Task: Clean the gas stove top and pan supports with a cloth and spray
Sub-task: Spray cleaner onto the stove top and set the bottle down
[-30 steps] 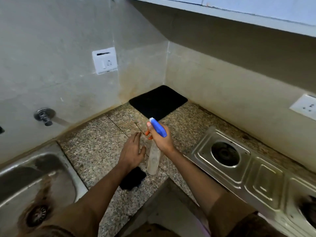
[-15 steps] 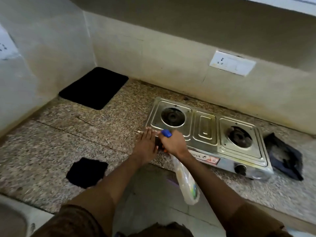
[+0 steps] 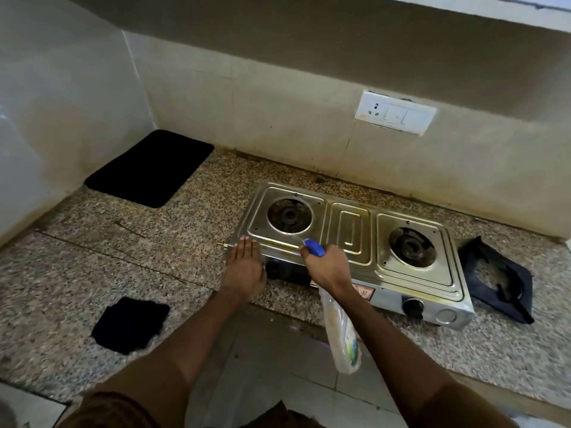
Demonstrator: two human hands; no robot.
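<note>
Hands [image 3: 244, 268] nearer, at stove [image 3: 352, 239] front.

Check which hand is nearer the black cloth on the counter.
Left. The left hand rests on the stove's front-left corner, just up and right of the cloth. The right hand, gripping the spray bottle, is farther right over the stove's front edge.

1. Single head view, worn on the person; looks forward and steeply down.
2. Close range: both forearms enter from 6 o'clock.
3. Granite worktop [image 3: 173, 242] fills mid-frame; wall corner at 11 o'clock, gas stove [image 3: 352, 251] right of centre.
</note>
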